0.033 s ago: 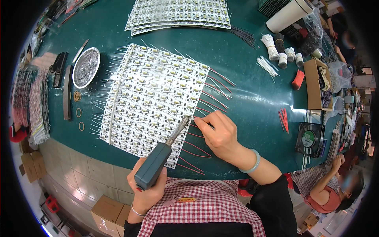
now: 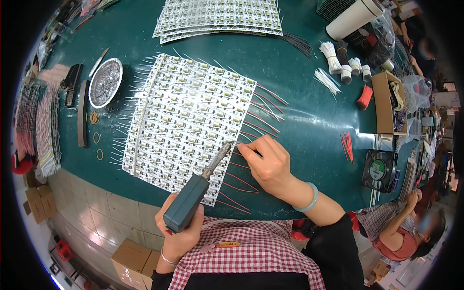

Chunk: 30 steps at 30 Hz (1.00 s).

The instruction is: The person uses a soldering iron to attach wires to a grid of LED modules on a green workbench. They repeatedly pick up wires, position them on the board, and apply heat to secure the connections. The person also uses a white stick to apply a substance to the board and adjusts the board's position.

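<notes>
My left hand point(image 2: 186, 234) is wrapped round the dark grey-green handle of a soldering iron point(image 2: 187, 200). The iron slants up and right, its tip meeting the right edge of a white circuit board panel point(image 2: 186, 121). Right beside that tip, my right hand point(image 2: 268, 164) pinches a thin wire, mostly hidden by the fingers. Rows of small yellowish and black components cover the panel. Red wires point(image 2: 243, 184) and white ones stick out along its right edge, and short white leads fringe its left edge.
More circuit panels point(image 2: 220, 21) lie at the far edge. To the left are a silvery bowl point(image 2: 105, 83) and rubber bands point(image 2: 96, 137). Bundled white wires point(image 2: 330, 58), loose red wires point(image 2: 347, 147), a cardboard box point(image 2: 384, 108) and a fan point(image 2: 379, 170) stand right. A co-worker point(image 2: 394, 232) sits lower right.
</notes>
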Each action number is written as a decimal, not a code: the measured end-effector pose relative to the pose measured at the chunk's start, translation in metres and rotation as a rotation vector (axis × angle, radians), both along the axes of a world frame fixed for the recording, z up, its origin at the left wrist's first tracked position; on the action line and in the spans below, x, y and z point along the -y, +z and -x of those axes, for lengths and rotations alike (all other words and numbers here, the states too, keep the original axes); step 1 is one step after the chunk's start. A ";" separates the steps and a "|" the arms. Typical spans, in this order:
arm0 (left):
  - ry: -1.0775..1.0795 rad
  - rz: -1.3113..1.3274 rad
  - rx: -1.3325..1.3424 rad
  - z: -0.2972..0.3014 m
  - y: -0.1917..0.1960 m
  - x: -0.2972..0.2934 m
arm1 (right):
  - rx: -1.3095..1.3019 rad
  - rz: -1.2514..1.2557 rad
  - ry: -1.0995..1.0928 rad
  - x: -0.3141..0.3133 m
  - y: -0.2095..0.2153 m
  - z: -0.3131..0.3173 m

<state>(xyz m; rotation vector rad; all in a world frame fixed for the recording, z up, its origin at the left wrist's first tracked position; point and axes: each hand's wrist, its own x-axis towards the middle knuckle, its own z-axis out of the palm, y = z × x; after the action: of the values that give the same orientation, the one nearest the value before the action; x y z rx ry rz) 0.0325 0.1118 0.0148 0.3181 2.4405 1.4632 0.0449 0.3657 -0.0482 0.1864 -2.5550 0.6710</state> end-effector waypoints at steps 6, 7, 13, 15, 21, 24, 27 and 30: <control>0.043 0.007 -0.015 -0.002 0.001 0.000 | -0.012 -0.010 -0.004 0.001 0.000 0.000; 0.035 0.003 -0.033 -0.002 0.002 -0.001 | -0.015 -0.012 -0.006 0.001 0.000 0.000; -0.012 -0.051 -0.182 0.001 -0.004 -0.007 | -0.041 -0.037 -0.011 0.002 -0.003 0.001; -0.026 -0.050 -0.198 0.002 -0.005 -0.007 | -0.041 -0.034 -0.011 0.002 -0.003 0.001; -0.043 -0.038 -0.197 0.002 -0.007 -0.005 | -0.031 -0.010 -0.009 0.001 -0.002 0.000; -0.048 0.013 -0.191 0.000 -0.004 -0.003 | -0.031 -0.010 -0.010 0.002 -0.001 0.000; 0.038 -0.035 -0.019 -0.004 -0.004 0.000 | -0.037 -0.019 -0.013 0.002 -0.004 0.000; 0.022 -0.026 -0.024 -0.003 0.000 0.002 | -0.040 -0.028 -0.017 0.002 -0.004 0.000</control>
<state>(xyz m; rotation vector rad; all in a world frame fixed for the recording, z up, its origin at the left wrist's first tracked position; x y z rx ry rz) 0.0355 0.1102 0.0144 0.3164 2.4526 1.5104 0.0451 0.3632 -0.0519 0.1858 -2.5259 0.6190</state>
